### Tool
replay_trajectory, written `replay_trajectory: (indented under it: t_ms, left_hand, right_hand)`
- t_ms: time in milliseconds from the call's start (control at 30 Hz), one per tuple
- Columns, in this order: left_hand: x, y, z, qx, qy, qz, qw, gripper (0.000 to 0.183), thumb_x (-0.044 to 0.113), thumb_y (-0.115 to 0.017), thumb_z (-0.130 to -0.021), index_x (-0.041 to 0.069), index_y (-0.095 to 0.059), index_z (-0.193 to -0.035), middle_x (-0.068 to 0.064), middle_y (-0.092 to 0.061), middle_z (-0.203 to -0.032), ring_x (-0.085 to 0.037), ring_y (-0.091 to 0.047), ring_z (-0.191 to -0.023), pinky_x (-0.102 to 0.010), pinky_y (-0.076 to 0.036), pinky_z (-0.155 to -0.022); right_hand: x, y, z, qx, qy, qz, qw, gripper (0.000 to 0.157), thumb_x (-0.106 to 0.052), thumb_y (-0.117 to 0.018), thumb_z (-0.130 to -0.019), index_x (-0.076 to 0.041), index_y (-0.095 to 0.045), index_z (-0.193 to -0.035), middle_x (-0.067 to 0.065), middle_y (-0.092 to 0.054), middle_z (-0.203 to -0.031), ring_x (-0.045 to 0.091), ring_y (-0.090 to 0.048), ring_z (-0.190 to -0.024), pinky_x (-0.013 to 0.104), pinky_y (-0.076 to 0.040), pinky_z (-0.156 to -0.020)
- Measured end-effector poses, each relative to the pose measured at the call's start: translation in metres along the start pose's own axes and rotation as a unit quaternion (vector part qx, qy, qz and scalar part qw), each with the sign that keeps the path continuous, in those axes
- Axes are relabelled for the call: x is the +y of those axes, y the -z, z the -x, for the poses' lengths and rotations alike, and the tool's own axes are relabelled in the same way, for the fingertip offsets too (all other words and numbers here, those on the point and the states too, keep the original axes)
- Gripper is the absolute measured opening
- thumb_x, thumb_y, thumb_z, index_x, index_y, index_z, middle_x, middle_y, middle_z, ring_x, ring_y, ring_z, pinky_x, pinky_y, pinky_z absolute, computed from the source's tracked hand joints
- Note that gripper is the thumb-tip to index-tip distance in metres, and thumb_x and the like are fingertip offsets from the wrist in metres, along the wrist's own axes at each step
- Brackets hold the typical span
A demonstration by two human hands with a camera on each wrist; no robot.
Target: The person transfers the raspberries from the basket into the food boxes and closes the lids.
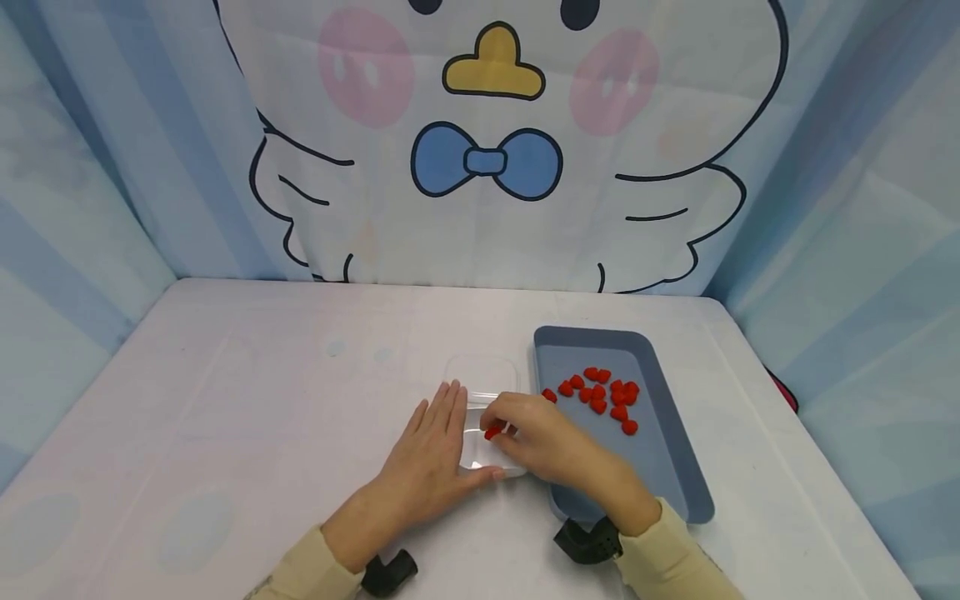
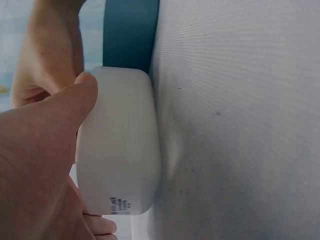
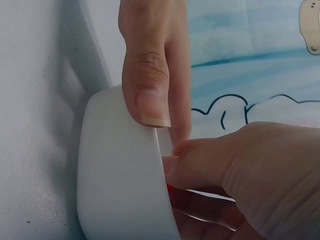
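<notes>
A small whitish plastic box (image 1: pixel 477 455) stands on the table, its clear lid (image 1: pixel 480 375) folded back behind it. My left hand (image 1: pixel 427 458) lies along the box's left side with the fingers straight; its thumb (image 2: pixel 82 92) rests at the near rim. Over the box, my right hand (image 1: pixel 551 437) pinches a small red heart-shaped piece (image 1: pixel 492 433) between thumb and fingertips. In the right wrist view the box wall (image 3: pixel 120 175) hides most of that piece. Several like red pieces (image 1: pixel 597 406) lie in a blue-grey tray (image 1: pixel 678 450) to the right.
The tray stands close beside the box, under my right forearm. A pale cloth (image 1: pixel 247 400) covers the table. Behind it hangs a curtain (image 1: pixel 480 233) with a cartoon bird, and striped curtains (image 1: pixel 67 250) close off both sides.
</notes>
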State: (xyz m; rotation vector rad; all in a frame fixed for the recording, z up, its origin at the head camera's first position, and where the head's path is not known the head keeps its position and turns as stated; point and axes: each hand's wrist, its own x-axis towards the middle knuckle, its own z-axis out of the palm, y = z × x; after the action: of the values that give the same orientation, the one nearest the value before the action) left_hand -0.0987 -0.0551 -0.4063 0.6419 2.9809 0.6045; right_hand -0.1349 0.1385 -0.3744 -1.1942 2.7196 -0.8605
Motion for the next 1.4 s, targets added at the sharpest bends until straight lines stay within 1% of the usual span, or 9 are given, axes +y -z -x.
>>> replay_trajectory:
  t_ms: [167,400,500,600,800,933,1167,1300,1400]
  left_hand:
    - [0.001,0.002,0.001,-0.009,0.010,0.015,0.9998,0.110,0.069,-0.059,-0.086,-0.005,-0.016,-0.155,-0.021,-0.018,-0.164,-0.034,-0.014,-0.154,-0.055,-0.020,-0.123]
    - [0.001,0.001,0.001,-0.014,0.012,0.013,0.9997,0.107,0.067,-0.058,-0.088,-0.006,-0.017,-0.155,-0.023,-0.018,-0.164,-0.036,-0.014,-0.154,-0.055,-0.020,-0.123]
    - [0.000,0.000,0.001,-0.015,0.013,0.012,0.9997,0.107,0.067,-0.057,-0.089,-0.006,-0.015,-0.155,-0.022,-0.016,-0.164,-0.035,-0.012,-0.154,-0.055,-0.018,-0.123]
    - [0.000,0.000,0.001,-0.013,0.014,0.009,0.9998,0.107,0.067,-0.057,-0.089,-0.005,-0.015,-0.156,-0.022,-0.015,-0.165,-0.035,-0.011,-0.154,-0.055,-0.018,-0.123]
    - [0.000,-0.002,0.002,-0.003,0.011,-0.002,0.9999,0.106,0.066,-0.058,-0.089,-0.005,-0.016,-0.155,-0.022,-0.017,-0.164,-0.036,-0.013,-0.154,-0.056,-0.020,-0.122]
    - [-0.001,-0.002,0.002,0.005,0.006,-0.001,1.0000,0.106,0.066,-0.058,-0.089,-0.006,-0.018,-0.155,-0.023,-0.019,-0.163,-0.036,-0.014,-0.154,-0.056,-0.020,-0.123]
    - [-0.002,-0.003,0.002,0.010,-0.004,0.006,0.9999,0.105,0.064,-0.060,-0.088,-0.006,-0.018,-0.155,-0.023,-0.021,-0.163,-0.035,-0.017,-0.153,-0.054,-0.020,-0.123]
    - [-0.003,-0.002,0.001,-0.001,-0.005,0.005,1.0000,0.107,0.067,-0.059,-0.088,-0.004,-0.016,-0.156,-0.021,-0.019,-0.164,-0.033,-0.016,-0.154,-0.053,-0.019,-0.124]
    - [-0.003,-0.002,0.000,-0.012,-0.001,0.007,0.9999,0.108,0.068,-0.057,-0.088,-0.003,-0.015,-0.156,-0.020,-0.017,-0.165,-0.032,-0.014,-0.155,-0.052,-0.017,-0.124]
  right_hand:
    - [0.001,-0.004,-0.001,-0.008,-0.011,0.016,1.000,0.015,-0.004,-0.074,-0.086,-0.008,-0.070,-0.100,-0.001,-0.069,-0.091,0.008,-0.061,-0.081,0.024,-0.058,-0.079]
    - [0.001,-0.006,-0.001,-0.014,-0.023,0.040,0.999,0.014,-0.001,-0.072,-0.087,-0.009,-0.071,-0.098,-0.003,-0.067,-0.085,0.007,-0.056,-0.075,0.022,-0.056,-0.075]
    - [0.000,-0.007,-0.002,-0.018,-0.021,0.052,0.998,0.014,0.000,-0.070,-0.087,-0.009,-0.072,-0.098,-0.003,-0.067,-0.083,0.006,-0.055,-0.074,0.021,-0.055,-0.073]
    - [0.000,-0.006,-0.003,-0.016,-0.012,0.052,0.998,0.014,0.001,-0.070,-0.087,-0.008,-0.071,-0.098,-0.001,-0.069,-0.085,0.008,-0.058,-0.075,0.022,-0.056,-0.074]
    - [0.001,0.001,0.000,0.021,-0.001,0.025,0.999,0.017,0.002,-0.071,-0.085,-0.005,-0.070,-0.101,0.004,-0.074,-0.094,0.012,-0.066,-0.082,0.025,-0.059,-0.078]
    - [0.003,0.012,0.003,0.056,-0.011,0.017,0.998,0.019,0.003,-0.071,-0.085,-0.005,-0.069,-0.102,0.007,-0.073,-0.098,0.014,-0.067,-0.084,0.027,-0.060,-0.077]
    - [0.015,0.036,0.013,0.104,-0.060,0.028,0.992,0.019,0.002,-0.072,-0.085,-0.003,-0.071,-0.103,0.008,-0.073,-0.100,0.015,-0.066,-0.084,0.035,-0.061,-0.077]
    - [0.028,0.048,0.020,0.138,-0.086,0.044,0.986,0.016,0.003,-0.070,-0.086,-0.004,-0.070,-0.100,0.008,-0.072,-0.096,0.016,-0.066,-0.082,0.037,-0.059,-0.074]
    - [0.036,0.057,0.026,0.150,-0.120,0.049,0.980,0.016,0.003,-0.069,-0.087,-0.004,-0.070,-0.101,0.009,-0.072,-0.097,0.019,-0.067,-0.084,0.040,-0.059,-0.075]
